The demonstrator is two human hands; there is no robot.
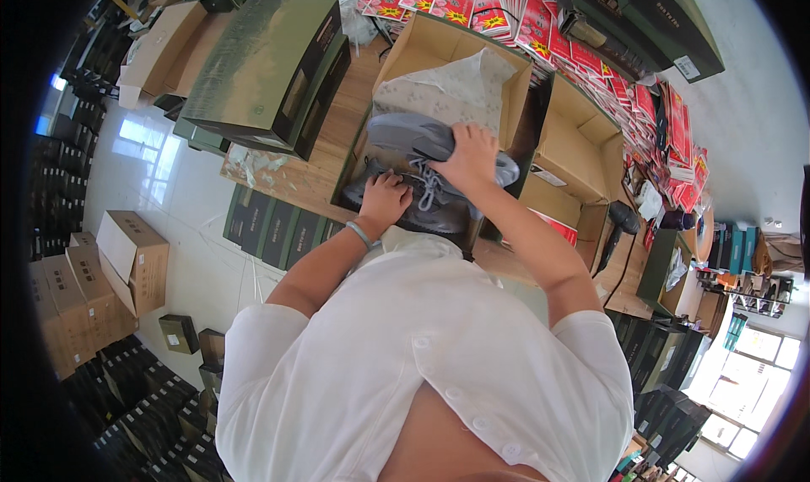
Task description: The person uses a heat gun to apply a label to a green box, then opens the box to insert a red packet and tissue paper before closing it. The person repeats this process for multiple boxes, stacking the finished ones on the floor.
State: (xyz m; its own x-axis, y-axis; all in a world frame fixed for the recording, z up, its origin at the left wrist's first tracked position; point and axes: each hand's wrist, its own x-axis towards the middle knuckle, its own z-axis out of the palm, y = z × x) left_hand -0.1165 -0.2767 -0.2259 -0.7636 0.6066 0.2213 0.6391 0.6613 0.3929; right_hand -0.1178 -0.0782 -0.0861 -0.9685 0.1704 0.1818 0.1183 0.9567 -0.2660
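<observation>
My right hand [470, 156] grips a grey lace-up shoe [411, 133] around its side; the shoe is tilted, with its sole edge facing away from me. Dark laces [429, 182] hang loose beneath that hand. A second dark grey shoe [439, 218] lies nearer to me, beside the first. On its left part rests my left hand [386, 197], fingers bent over the dark upper; whether it grips is hidden. Both shoes are over an open shoebox [519, 85] with a brown cardboard inside, where patterned wrapping paper [451, 89] is folded back at the far side.
Green shoeboxes [253, 68] are stacked on the wooden table [337, 148] at left. Right of the open box stands another open box [582, 136], then a black hair dryer [623, 220]. Red printed sheets [540, 30] pile along the back. Brown cartons [135, 258] stand on the floor.
</observation>
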